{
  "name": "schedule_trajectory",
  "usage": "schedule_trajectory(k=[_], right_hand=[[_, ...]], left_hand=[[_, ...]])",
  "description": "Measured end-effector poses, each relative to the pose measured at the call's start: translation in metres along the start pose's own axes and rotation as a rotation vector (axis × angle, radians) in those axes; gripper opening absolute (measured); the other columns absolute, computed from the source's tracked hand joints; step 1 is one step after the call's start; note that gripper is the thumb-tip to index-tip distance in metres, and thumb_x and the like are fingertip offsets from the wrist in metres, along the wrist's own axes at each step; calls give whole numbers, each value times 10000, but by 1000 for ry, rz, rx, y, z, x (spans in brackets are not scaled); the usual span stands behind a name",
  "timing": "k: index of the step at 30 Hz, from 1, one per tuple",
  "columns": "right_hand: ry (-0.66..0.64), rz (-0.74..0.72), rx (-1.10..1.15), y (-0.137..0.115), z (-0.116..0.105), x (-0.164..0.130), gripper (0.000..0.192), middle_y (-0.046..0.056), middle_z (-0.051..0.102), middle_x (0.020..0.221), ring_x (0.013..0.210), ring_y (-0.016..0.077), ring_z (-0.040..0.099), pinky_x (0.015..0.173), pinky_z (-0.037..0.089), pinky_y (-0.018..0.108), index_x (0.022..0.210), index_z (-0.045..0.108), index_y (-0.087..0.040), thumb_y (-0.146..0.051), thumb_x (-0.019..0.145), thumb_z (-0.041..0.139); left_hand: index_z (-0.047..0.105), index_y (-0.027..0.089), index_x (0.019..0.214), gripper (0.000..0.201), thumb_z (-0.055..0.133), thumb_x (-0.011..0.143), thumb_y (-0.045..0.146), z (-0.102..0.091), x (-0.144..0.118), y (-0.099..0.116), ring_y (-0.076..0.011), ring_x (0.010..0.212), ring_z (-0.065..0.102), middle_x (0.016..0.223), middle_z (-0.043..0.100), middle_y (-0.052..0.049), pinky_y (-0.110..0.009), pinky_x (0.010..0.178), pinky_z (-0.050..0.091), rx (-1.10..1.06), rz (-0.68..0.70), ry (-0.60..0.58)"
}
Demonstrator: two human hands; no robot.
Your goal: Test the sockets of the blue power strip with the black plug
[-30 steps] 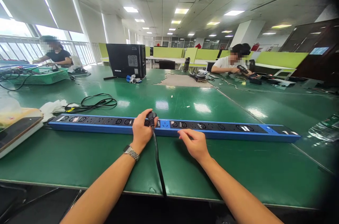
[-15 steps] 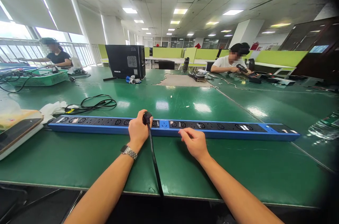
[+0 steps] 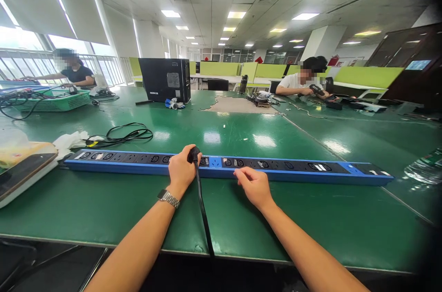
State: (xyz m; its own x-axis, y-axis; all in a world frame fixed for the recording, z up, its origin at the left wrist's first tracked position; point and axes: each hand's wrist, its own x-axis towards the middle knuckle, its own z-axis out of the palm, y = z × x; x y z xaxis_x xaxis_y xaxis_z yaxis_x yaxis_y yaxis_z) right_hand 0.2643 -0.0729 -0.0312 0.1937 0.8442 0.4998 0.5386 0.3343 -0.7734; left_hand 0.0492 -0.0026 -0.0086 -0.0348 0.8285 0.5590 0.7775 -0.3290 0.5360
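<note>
view: one head-worn camera | faced: forward and down across the green table [image 3: 103, 209] | near: both forearms and the blue power strip [image 3: 293, 173] close below | far: open office beyond | shared: none, single view

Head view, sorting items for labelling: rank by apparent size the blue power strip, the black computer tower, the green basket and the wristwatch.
1. blue power strip
2. black computer tower, though it stands farther off
3. green basket, also distant, so unsure against the tower
4. wristwatch
</note>
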Motion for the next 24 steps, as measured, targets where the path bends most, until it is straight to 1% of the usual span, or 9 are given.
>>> schedule_trajectory(k=[9, 13, 15, 20, 22, 24], right_hand=[[-2, 13, 23, -2, -1, 1, 352, -19, 560, 454, 405, 112, 467, 451, 373, 235, 601, 658, -192, -448, 815, 547], [-2, 23, 36, -1, 0, 1, 352, -20, 554, 456, 398, 109, 452, 444, 363, 234, 606, 655, -193, -456, 814, 547], [-8, 26, 41, 0, 0, 0, 352, -20, 555, 460, 407, 111, 459, 447, 364, 233, 609, 654, -193, -455, 817, 548], [-16, 34, 31, 0, 1, 0, 355, -18, 557, 464, 416, 110, 462, 454, 365, 234, 609, 656, -189, -453, 819, 547], [-17, 38, 31, 0, 1, 1, 357, -18, 556, 464, 418, 109, 461, 457, 364, 234, 608, 654, -187, -455, 818, 547], [-21, 40, 35, 1, 0, 1, 359, -17, 556, 465, 425, 110, 467, 462, 365, 232, 609, 652, -186, -456, 819, 544]], left_hand=[[681, 255, 1099, 337, 609, 844, 464, 0, 0, 1, -236, 807, 677, 855, 744, -49, -317, 714, 496, -22, -35, -27], [680, 221, 1059, 334, 587, 855, 468, -1, 5, -3, -190, 758, 675, 858, 741, -37, -277, 712, 504, -197, -103, 61], [683, 215, 1035, 329, 568, 865, 472, -2, 6, -4, -174, 735, 670, 846, 740, -31, -263, 708, 502, -236, -106, 85], [708, 244, 998, 295, 585, 843, 462, -3, 4, -2, -194, 765, 672, 845, 745, -30, -280, 730, 494, -114, -49, -15], [705, 239, 1004, 296, 584, 839, 453, -4, 4, -3, -191, 779, 670, 876, 744, -30, -278, 745, 495, -136, -55, 8], [698, 230, 1007, 298, 576, 836, 441, -6, 6, -5, -184, 784, 668, 891, 739, -26, -271, 754, 492, -173, -86, 70]])
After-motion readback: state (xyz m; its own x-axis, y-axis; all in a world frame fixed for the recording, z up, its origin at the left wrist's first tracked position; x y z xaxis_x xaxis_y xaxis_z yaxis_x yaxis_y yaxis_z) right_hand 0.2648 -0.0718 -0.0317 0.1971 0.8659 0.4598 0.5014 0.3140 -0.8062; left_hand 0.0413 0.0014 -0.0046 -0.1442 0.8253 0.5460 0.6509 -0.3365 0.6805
